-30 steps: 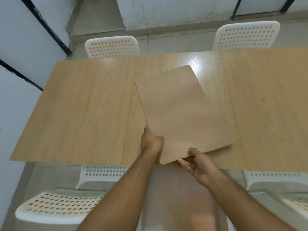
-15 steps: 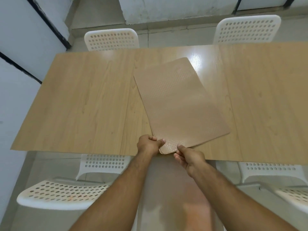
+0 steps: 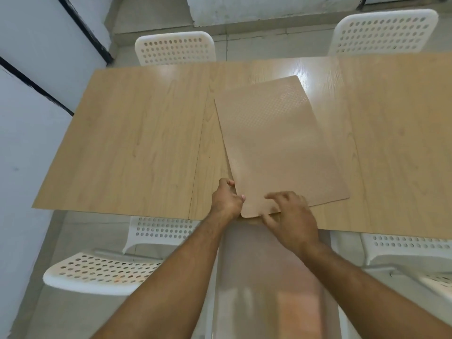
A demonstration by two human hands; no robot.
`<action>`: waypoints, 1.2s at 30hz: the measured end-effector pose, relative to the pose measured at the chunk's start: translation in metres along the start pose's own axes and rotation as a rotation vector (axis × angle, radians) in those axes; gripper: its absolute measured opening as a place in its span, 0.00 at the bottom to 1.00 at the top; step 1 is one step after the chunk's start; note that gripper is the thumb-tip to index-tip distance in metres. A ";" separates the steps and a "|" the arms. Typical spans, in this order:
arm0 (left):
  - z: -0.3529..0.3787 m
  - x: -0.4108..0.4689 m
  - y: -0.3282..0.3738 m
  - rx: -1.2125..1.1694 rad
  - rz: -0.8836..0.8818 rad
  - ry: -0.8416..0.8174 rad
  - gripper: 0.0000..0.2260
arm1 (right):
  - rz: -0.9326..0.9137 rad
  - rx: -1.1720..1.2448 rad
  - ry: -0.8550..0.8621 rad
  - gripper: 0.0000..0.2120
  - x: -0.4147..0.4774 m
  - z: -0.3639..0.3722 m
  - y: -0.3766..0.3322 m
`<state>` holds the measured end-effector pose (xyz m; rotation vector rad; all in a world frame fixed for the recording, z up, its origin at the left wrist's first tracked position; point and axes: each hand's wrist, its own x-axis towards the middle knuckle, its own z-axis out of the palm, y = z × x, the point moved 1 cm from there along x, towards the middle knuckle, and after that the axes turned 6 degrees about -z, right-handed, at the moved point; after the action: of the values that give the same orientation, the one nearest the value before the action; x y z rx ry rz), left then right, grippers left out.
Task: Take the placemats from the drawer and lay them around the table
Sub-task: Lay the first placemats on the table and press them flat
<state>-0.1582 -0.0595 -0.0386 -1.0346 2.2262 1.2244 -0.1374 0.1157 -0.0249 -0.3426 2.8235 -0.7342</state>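
Observation:
A stack of tan placemats [image 3: 276, 145] lies askew on the light wooden table [image 3: 137, 143], its near corner at the table's front edge. My left hand [image 3: 226, 198] pinches the stack's near left edge. My right hand [image 3: 288, 216] rests on top of the near corner, fingers spread on the top mat and thumb at the edge below. A lower mat's edge shows along the stack's right and left sides. No drawer is in view.
White perforated chairs stand around the table: two at the far side [image 3: 175, 48] [image 3: 384, 30], one at the near left [image 3: 102, 270] and one at the near right [image 3: 411, 248]. A white wall [image 3: 29, 69] runs along the left.
The stack has slid a little toward me and settled flat. My right hand has come from under the near corner to rest on top of it. My left hand keeps its pinch.

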 end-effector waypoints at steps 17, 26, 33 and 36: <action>-0.008 0.007 0.012 -0.129 -0.138 -0.079 0.13 | -0.071 -0.070 -0.087 0.22 0.015 0.017 -0.014; -0.015 0.017 0.035 -0.647 -0.266 -0.289 0.18 | -0.217 0.045 0.338 0.15 -0.017 0.004 -0.013; 0.000 0.018 0.046 -0.470 -0.179 -0.271 0.21 | 0.932 1.608 0.302 0.25 -0.038 -0.003 -0.002; 0.013 0.005 0.037 -0.304 -0.192 -0.440 0.17 | 0.889 1.762 0.298 0.19 -0.004 -0.020 0.010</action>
<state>-0.1900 -0.0379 -0.0286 -0.9454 1.6072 1.5572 -0.1405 0.1342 -0.0124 1.1784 1.1428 -2.4059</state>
